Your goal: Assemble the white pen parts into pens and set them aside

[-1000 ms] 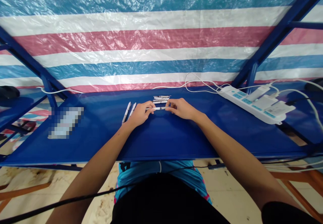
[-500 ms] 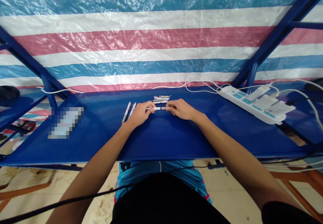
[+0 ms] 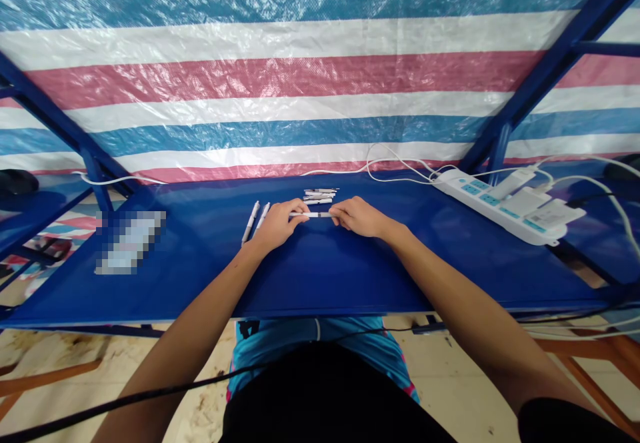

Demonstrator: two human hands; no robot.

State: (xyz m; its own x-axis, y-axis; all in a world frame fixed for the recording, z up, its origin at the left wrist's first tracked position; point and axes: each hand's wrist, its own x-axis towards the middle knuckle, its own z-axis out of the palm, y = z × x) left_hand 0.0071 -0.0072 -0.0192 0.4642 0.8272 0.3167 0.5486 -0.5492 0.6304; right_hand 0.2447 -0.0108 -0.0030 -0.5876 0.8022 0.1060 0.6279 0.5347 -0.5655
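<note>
Easing slightly rightward since the last frame, our right hand (image 3: 362, 218) pinches one end of a white pen (image 3: 311, 214), and our left hand (image 3: 278, 224) pinches the other, both nearly closed, over the bench (image 3: 325, 276) at centre frame. Two pens (image 3: 251, 222) lie just left, a small pile (image 3: 318, 196) just beyond. Two-handed work on this pen is in hand; keeping both grips steady looks like the call.

The left hand (image 3: 277, 224) and right hand (image 3: 361, 218) hold a white pen (image 3: 310, 214) by its ends above the blue desk (image 3: 325, 276); two pens (image 3: 251, 222) lie just left; a small pile (image 3: 317, 196) lies just beyond; a power strip (image 3: 500, 204) sits far right.
</note>
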